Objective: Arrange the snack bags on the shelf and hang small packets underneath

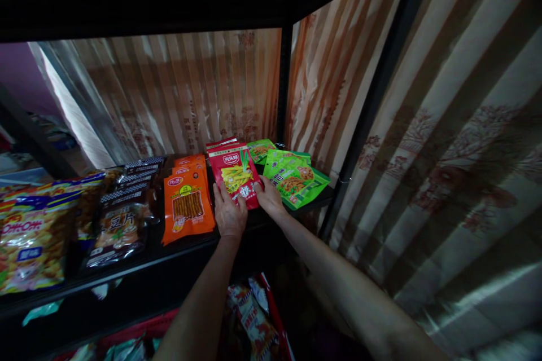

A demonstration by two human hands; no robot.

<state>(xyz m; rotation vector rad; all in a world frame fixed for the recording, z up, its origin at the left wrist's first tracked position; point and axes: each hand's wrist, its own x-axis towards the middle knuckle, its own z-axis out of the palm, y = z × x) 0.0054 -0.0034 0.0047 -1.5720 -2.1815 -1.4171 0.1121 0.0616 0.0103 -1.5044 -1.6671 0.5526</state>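
A red snack bag (234, 172) with a yellow food picture lies on top of other red bags on the black shelf (139, 268). My left hand (231, 213) grips its lower left edge, thumb on the front and fingers along the side. On the lower right edge, my right hand (269, 196) holds the same bag, with part of its fingers hidden. Directly left of my hands is a pile of orange snack bags (188, 200). Several green snack bags (292, 177) lie loosely fanned out to the right, close to my right hand.
Brown see-through snack packs (121, 220) and large yellow-and-blue bags (36, 237) fill the shelf's left part. A black post (284, 84) stands at the back corner, before striped curtains (178, 90). Below, a red-edged box (273, 304) holds wrapped snacks.
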